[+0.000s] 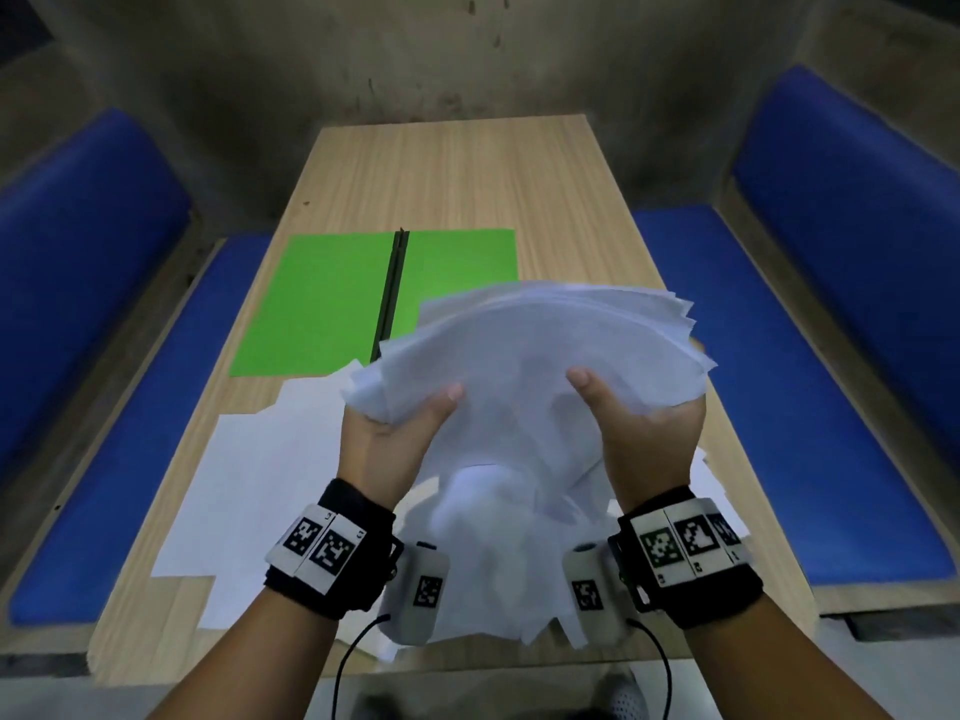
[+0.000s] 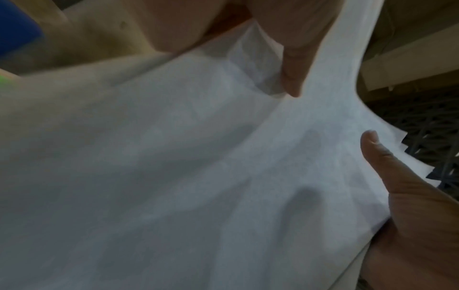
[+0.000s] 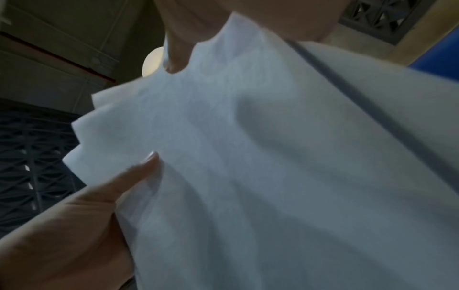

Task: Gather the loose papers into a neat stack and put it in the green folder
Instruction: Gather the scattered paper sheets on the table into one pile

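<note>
A thick, uneven bundle of white papers [image 1: 524, 366] is lifted above the wooden table [image 1: 467, 168], sagging in the middle with its edges fanned out. My left hand [image 1: 395, 433] grips its left side, thumb on top. My right hand [image 1: 644, 433] grips the right side the same way. In the left wrist view the papers [image 2: 174, 176] fill the frame with my thumb [image 2: 387, 162] pressed on them. The right wrist view shows the papers [image 3: 248, 157] and my thumb [image 3: 139, 172] likewise. The green folder [image 1: 332, 298] lies open and flat behind the bundle. More loose sheets [image 1: 249, 491] stay on the table.
Blue padded benches [image 1: 78, 252] [image 1: 841, 283] flank the table on both sides. A grey wall stands behind the table's far end. The far half of the tabletop is bare wood. Cables hang from my wrist cameras near the table's front edge.
</note>
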